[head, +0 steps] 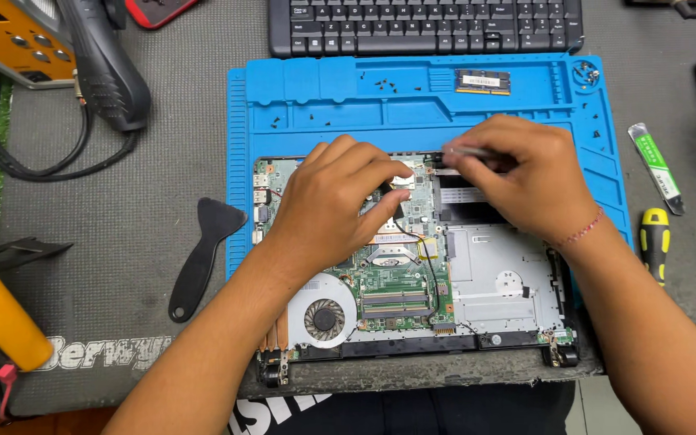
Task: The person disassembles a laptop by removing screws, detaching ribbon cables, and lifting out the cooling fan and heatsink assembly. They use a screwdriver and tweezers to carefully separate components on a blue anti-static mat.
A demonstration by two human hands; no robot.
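Two bare hands are working over an opened laptop chassis (493, 282) lying on a blue silicone repair mat (283, 113) with ribbed edge and moulded trays. Left hand (328, 201) is resting palm-down on the green motherboard (396, 278), fingers curled loosely, thumb and forefinger closing near a thin black cable (420, 242); whether it is actually pinching the cable, cannot tell. Right hand (525, 173) is gripping a slim silvery metal tool (465, 151), fingers folded tight around it, tip pointing left at the chassis top edge. Round cooling fan (324, 318) with copper-coloured fins is sitting at the board's lower left, flat grey metal plate (501, 282) filling the right half. Tiny black screws (384, 83) are lying scattered in the mat's trays, with a small RAM stick (482, 80) in a tray near them. Black plastic spudger (203, 254), flat and paddle-shaped, is lying on the grey felt-like table cover (138, 242) left of the mat. Black keyboard (424, 24) is sitting behind the mat. Yellow-and-black screwdriver handle (654, 242) is lying to the right, well apart from the hands.
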